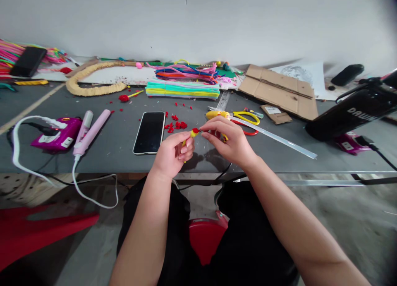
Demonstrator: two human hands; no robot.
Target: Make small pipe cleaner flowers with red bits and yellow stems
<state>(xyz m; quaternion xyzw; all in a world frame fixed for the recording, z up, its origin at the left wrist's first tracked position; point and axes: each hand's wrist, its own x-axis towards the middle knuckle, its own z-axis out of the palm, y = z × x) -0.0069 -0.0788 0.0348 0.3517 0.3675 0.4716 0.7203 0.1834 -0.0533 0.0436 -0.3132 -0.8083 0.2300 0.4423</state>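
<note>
In my left hand (175, 151) is a yellow fuzzy stem, pinched just below its yellow and red tip (194, 131). It looks like a small pipe-cleaner flower, with the stem's lower end showing under my fingers. My right hand (228, 139) is closed in a pinch at the right of the red tip. Whatever its fingertips hold is too small to make out. Small red fuzzy pieces (176, 125) lie on the table just beyond my left hand. Behind my right hand rest a partly covered yellow tool (217, 114) and scissors with yellow and red handles (247, 117).
A phone (149, 133) lies left of my hands. Farther left are a pink hair straightener (92, 130) and a purple power strip (58, 135). Bundled pipe cleaners (182, 90) lie behind. At right are a ruler (279, 140), cardboard (279, 91) and a black bottle (350, 108).
</note>
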